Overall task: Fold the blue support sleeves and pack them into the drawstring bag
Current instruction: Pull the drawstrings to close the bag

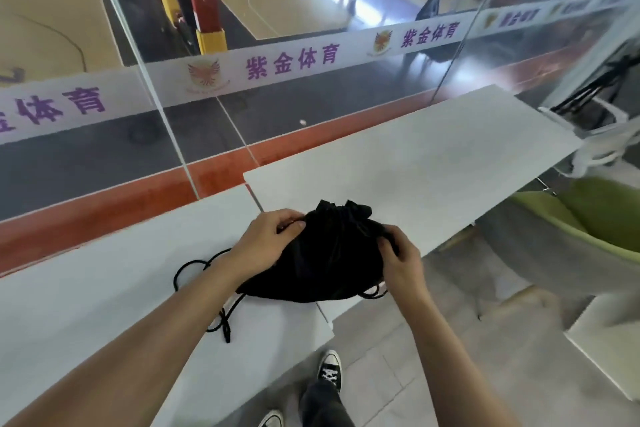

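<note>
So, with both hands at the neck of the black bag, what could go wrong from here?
1. The drawstring bag straddles the seam between two white tables near their front edge, so a hard tug may drag it off.
2. The loose cord loops under the left hand and forearm and may snag.
3. The right hand pinches only fabric, so it may slip.

Contents of the black drawstring bag (322,253): hidden by the gathered cloth; no blue sleeve shows. Fingertips of the left hand (266,239) and right hand (398,253): buried in the bag's folds. Both forearms and a shoe (272,419): cut by the lower edge. Black cord (207,274): partly concealed under the left forearm. Court beyond the glass: blurred.
</note>
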Tool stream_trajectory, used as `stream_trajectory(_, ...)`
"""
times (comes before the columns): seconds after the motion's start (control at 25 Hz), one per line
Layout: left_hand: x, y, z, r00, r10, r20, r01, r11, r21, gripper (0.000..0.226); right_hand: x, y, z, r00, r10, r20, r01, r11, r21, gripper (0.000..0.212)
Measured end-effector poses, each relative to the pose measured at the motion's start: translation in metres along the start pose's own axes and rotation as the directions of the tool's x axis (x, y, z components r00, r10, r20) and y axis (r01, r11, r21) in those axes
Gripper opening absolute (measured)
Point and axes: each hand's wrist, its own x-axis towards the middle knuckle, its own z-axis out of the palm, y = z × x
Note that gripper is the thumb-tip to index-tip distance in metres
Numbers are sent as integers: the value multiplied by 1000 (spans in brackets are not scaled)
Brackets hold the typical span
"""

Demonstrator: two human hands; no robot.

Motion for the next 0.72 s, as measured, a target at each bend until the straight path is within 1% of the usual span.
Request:
stream_trajectory(0.08,-7,17,17,989,23,144,-24,1000,5,30,-24,-1,-21,989,6,-150,7,996,84,32)
stream_trajectory(0.12,-11,24,32,970,49,239,-63,997,51,35,-38,0,-35,976,3,-219,20,994,105,31)
stream_trajectory(0.16,-15,29,48,952,75,297,-108,990,96,34,-52,1,-47,964,4,-266,28,993,117,29)
stream_trajectory(0.2,-20,34,64,942,106,319,-147,983,107,28,-67,3,-59,951,10,-310,32,991,130,27)
stream_trajectory(0.28,-31,49,99,931,145,334,-179,981,74,17,-99,13,-91,907,21,-420,44,988,146,26)
stream_trajectory(0.44,-56,108,184,869,236,435,-275,961,29,17,-161,34,-179,809,60,-585,53,983,173,22)
stream_trajectory(0.52,-74,138,236,845,290,450,-318,948,-13,17,-194,45,-228,737,111,-667,68,969,237,16)
stream_trajectory(0.6,-94,164,289,837,311,450,-330,943,-40,16,-231,54,-274,677,180,-713,86,944,319,10)
stream_trajectory(0.72,-138,199,377,814,320,484,-318,944,-88,19,-298,71,-348,598,272,-754,69,920,387,6)
